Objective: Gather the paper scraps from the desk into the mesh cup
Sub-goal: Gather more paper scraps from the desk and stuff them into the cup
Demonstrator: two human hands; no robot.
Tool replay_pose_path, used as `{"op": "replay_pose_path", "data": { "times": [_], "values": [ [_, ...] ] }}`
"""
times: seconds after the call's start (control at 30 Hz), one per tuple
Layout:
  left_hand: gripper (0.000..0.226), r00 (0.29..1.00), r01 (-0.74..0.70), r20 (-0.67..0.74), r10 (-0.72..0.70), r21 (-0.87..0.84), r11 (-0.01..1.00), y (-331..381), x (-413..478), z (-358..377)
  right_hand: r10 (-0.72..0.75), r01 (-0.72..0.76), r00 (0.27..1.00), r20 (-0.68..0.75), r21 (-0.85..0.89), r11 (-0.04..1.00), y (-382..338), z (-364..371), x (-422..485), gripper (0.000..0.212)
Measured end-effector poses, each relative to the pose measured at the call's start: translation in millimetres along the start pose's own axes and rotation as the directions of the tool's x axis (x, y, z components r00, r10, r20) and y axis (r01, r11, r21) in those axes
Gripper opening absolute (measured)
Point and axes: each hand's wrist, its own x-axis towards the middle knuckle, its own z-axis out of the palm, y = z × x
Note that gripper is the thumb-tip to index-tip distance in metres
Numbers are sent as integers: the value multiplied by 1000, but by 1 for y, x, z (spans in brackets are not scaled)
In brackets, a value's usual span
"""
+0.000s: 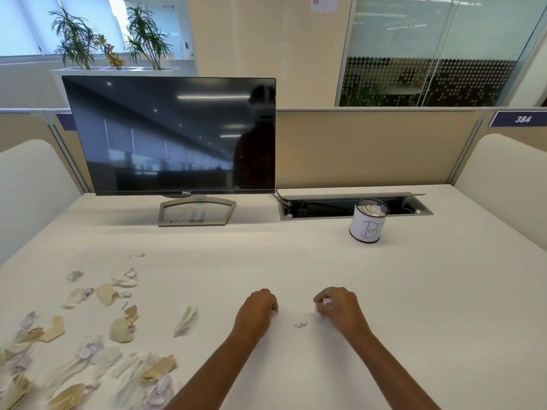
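The mesh cup [368, 224], wrapped in white paper marked "B", stands at the back right of the white desk [296, 261] with crumpled paper inside. My right hand [337, 306] rests at the desk's front centre, its fingers closed on a small white scrap. My left hand [257, 309] lies beside it, curled knuckles up; a sliver of white paper shows at its fingertips. A tiny white scrap [300, 324] lies between the two hands. Several white and tan paper scraps [118, 329] are scattered over the front left of the desk, and a folded white piece [185, 319] lies nearest my left hand.
A dark monitor [171, 134] on a silver stand occupies the back left. An open cable tray [352, 206] runs along the back edge just behind the cup. Beige partition walls [370, 149] close the desk at the back and sides.
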Motion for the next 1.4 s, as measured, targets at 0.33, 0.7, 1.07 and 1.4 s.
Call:
{"op": "replay_pose_path", "data": {
  "times": [0.33, 0.7, 1.07, 1.4],
  "values": [
    [18, 994, 65, -76, -75, -129, 990, 44, 32, -2, 89, -60, 993, -83, 305, 951, 21, -70, 41, 15],
    [11, 955, -75, -290, -66, -449, 891, 151, 119, -21, 69, -17, 975, -211, 240, 971, 41, -130, 99, 10],
    [12, 940, -113, -333, -68, -495, 862, 235, 222, -1, 27, 34, 956, -291, 201, 979, 64, -167, 162, 13],
    [40, 980, -118, -201, 13, -524, 843, 241, 262, 17, 5, 80, 944, -331, 243, 967, 67, -186, 211, 14]
  ]
}}
